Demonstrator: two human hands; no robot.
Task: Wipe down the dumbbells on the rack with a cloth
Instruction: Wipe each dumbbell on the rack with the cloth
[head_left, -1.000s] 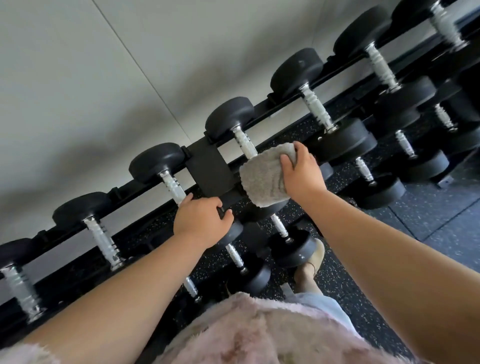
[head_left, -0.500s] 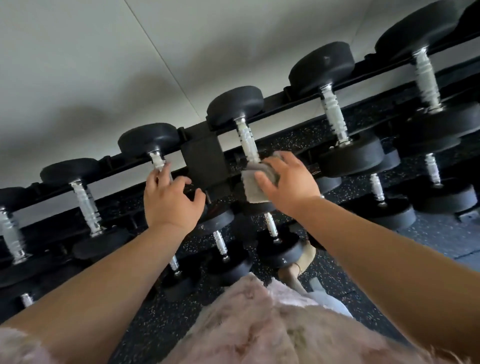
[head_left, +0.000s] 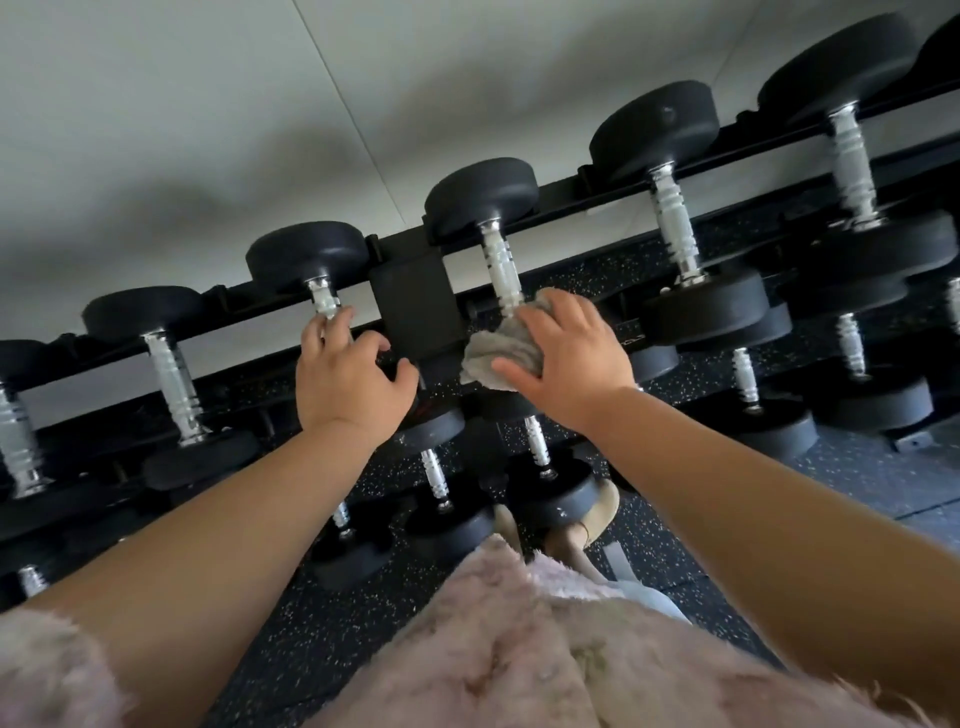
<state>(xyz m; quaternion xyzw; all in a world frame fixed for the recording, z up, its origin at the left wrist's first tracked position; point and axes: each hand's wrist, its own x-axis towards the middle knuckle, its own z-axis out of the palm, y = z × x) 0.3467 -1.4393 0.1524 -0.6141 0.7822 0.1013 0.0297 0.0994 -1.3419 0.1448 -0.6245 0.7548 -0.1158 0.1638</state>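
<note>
Left hand (head_left: 349, 382) reaches up to the top row of the rack (head_left: 571, 195), fingers loosely spread and grasping nothing, fingertips touching the chrome handle of a black dumbbell (head_left: 306, 254). Right of the rack's upright post (head_left: 414, 301), the right hand (head_left: 569, 358) clutches a bunched grey cloth (head_left: 493, 353), pressing it against the lower end of the next dumbbell's handle (head_left: 501, 270).
</note>
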